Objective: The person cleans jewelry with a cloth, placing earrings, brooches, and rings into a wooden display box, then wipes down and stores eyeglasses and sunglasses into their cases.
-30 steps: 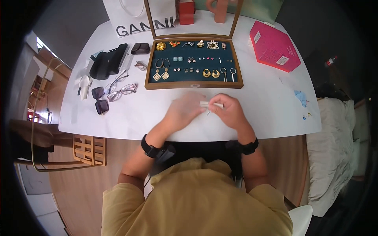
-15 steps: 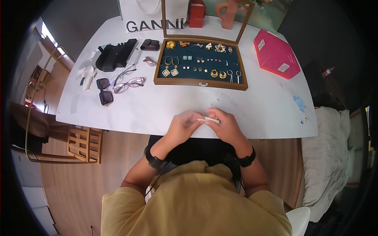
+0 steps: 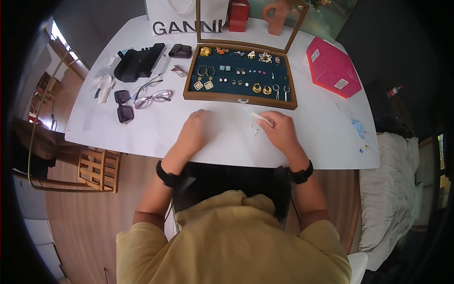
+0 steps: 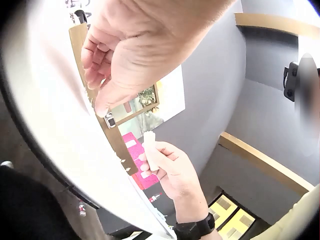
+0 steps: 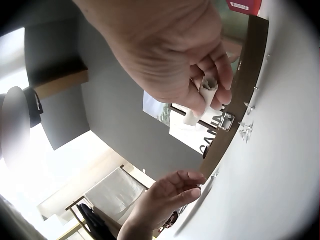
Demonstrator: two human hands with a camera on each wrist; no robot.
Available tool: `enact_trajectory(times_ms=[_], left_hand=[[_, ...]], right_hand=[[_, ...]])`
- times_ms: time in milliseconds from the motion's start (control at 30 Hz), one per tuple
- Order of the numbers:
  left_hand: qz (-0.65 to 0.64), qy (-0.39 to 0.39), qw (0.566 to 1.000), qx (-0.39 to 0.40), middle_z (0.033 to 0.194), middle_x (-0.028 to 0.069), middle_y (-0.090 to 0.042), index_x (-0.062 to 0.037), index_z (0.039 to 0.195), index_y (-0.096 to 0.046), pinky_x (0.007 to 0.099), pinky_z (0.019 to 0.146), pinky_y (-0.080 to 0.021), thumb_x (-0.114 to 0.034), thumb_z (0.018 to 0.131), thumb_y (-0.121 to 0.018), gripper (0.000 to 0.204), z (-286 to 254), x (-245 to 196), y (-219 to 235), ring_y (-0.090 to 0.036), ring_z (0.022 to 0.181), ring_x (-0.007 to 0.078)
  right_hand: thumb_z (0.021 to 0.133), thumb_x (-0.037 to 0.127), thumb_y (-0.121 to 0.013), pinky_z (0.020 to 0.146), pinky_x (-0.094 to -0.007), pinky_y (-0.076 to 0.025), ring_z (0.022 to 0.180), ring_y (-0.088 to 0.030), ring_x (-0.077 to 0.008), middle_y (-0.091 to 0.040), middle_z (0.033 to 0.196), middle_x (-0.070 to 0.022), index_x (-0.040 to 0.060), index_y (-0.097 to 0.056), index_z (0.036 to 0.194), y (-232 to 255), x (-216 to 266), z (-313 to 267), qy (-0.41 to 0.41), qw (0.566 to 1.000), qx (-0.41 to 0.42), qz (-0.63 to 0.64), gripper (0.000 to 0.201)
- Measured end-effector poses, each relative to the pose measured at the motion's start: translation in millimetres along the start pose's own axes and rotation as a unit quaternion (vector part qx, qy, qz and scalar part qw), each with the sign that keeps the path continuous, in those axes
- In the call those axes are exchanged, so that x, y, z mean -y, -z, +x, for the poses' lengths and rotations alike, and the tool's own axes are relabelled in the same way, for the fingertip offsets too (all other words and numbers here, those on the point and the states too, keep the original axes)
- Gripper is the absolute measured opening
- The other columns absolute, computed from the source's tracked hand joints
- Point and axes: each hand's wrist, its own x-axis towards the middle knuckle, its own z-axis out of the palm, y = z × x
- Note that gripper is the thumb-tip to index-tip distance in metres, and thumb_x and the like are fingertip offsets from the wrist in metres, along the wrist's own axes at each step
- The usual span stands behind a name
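My right hand (image 3: 281,131) pinches a small off-white rolled tube (image 5: 208,90) between thumb and fingers, just above the white table. The tube's hollow end shows in the right wrist view. My left hand (image 3: 191,134) is apart from it, low over the table to the left and blurred in the head view. Its fingers (image 4: 95,57) are loosely bent, with nothing visible between them and the thumb. Several tiny shiny stud-like pieces (image 5: 245,131) lie on the table near the right hand. Beyond both hands stands a wooden jewelry case (image 3: 213,96), its glass lid raised, with earrings and brooches on dark green lining.
At left lie sunglasses (image 3: 125,112), clear-framed glasses (image 3: 153,98), a black case (image 3: 137,65) and a small dark pouch (image 3: 180,50). A pink box (image 3: 333,68) and blue scraps (image 3: 358,128) are at right. A white paper bag (image 3: 189,23) and red box (image 3: 238,15) stand behind.
Half a second ago both hands met at the tube near the table's front edge. Now the left hand has moved away to the left, and the right hand has gone forward with the tube.
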Motion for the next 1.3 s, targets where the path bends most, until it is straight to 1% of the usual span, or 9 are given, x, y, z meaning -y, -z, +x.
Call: enact_trajectory(times_ms=[200, 300, 500, 633, 833, 933, 1133, 1233, 1300], left_hand=[[-0.123, 0.013, 0.991, 0.046, 0.098, 0.0111, -0.064, -0.0019, 0.104, -0.063, 0.0345, 0.075, -0.052, -0.006, 0.069, -0.079, 0.040, 26, -14, 1, -0.063, 0.087, 0.0265], [-0.079, 0.004, 0.997, 0.024, 0.099, 0.0110, -0.064, -0.0024, 0.107, -0.062, 0.0341, 0.075, -0.052, -0.005, 0.069, -0.079, 0.042, 17, -16, -4, -0.063, 0.088, 0.0264], [-0.059, 0.044, 0.997, -0.015, 0.099, 0.0122, -0.063, -0.0040, 0.105, -0.063, 0.0352, 0.076, -0.051, -0.003, 0.069, -0.078, 0.039, -7, -24, -19, -0.061, 0.089, 0.0296], [-0.037, -0.028, 0.997, -0.059, 0.097, 0.0112, -0.064, -0.0048, 0.097, -0.068, 0.0362, 0.075, -0.051, 0.002, 0.070, -0.073, 0.028, -4, -24, -35, -0.061, 0.085, 0.0296], [0.011, -0.065, 0.998, -0.019, 0.090, 0.0079, -0.067, -0.0051, 0.090, -0.072, 0.0357, 0.076, -0.051, 0.007, 0.066, -0.068, 0.027, 9, -26, -36, -0.061, 0.084, 0.0273], [0.030, -0.071, 0.997, -0.015, 0.089, 0.0077, -0.068, -0.0045, 0.091, -0.072, 0.0365, 0.077, -0.050, 0.005, 0.066, -0.068, 0.027, 7, -22, -37, -0.061, 0.085, 0.0275], [-0.025, -0.068, 0.997, -0.003, 0.092, 0.0096, -0.067, -0.0051, 0.096, -0.071, 0.0383, 0.080, -0.049, 0.002, 0.071, -0.068, 0.026, 21, -41, -34, -0.061, 0.089, 0.0286], [0.002, -0.063, 0.998, 0.014, 0.094, 0.0105, -0.066, -0.0051, 0.098, -0.070, 0.0385, 0.081, -0.048, 0.000, 0.071, -0.069, 0.027, 28, -44, -45, -0.060, 0.091, 0.0291], [0.022, -0.052, 0.998, 0.024, 0.095, 0.0108, -0.064, -0.0047, 0.098, -0.069, 0.0387, 0.082, -0.048, -0.002, 0.071, -0.070, 0.027, 30, -47, -45, -0.059, 0.092, 0.0294]], right_hand=[[0.078, 0.017, -0.074, 0.073, -0.0343, -0.053, 0.080, -0.066, -0.0301, -0.068, 0.092, -0.0131, 0.0006, -0.067, 0.099, -22, 17, 16, 0.076, 0.994, 0.073, -0.038, 0.027], [0.077, 0.023, -0.074, 0.075, -0.0409, -0.051, 0.090, -0.064, -0.0324, -0.066, 0.098, -0.0128, 0.0035, -0.064, 0.102, -33, 25, 8, 0.074, 0.988, 0.098, -0.097, 0.033], [0.076, 0.022, -0.076, 0.074, -0.0370, -0.051, 0.084, -0.062, -0.0290, -0.063, 0.093, -0.0096, 0.0048, -0.066, 0.097, -19, 13, 13, 0.078, 0.988, 0.085, -0.099, 0.029], [0.077, 0.018, -0.074, 0.070, -0.0379, -0.050, 0.080, -0.061, -0.0286, -0.061, 0.086, -0.0082, 0.0052, -0.064, 0.087, -20, 10, 22, 0.150, 0.977, 0.086, -0.122, 0.019], [0.077, 0.015, -0.073, 0.065, -0.0378, -0.050, 0.075, -0.062, -0.0280, -0.061, 0.079, -0.0070, 0.0046, -0.059, 0.078, -21, -1, 38, 0.065, 0.974, 0.045, -0.212, 0.017], [0.077, 0.013, -0.071, 0.065, -0.0393, -0.050, 0.079, -0.063, -0.0277, -0.062, 0.082, -0.0095, 0.0057, -0.060, 0.081, -8, -2, 37, 0.033, 0.987, 0.073, -0.137, 0.014], [0.079, 0.012, -0.071, 0.061, -0.0324, -0.049, 0.064, -0.060, -0.0225, -0.062, 0.078, -0.0088, 0.0038, -0.063, 0.088, 8, -7, 10, 0.003, 0.988, 0.146, -0.060, 0.014], [0.077, 0.010, -0.072, 0.060, -0.0312, -0.048, 0.062, -0.058, -0.0207, -0.061, 0.078, -0.0085, 0.0034, -0.063, 0.088, 2, -8, -1, -0.007, 0.992, 0.122, -0.023, 0.016], [0.077, 0.012, -0.073, 0.063, -0.0344, -0.049, 0.069, -0.061, -0.0249, -0.062, 0.081, -0.0086, 0.0048, -0.062, 0.089, 3, -5, -3, -0.046, 0.990, 0.130, -0.025, 0.018]])
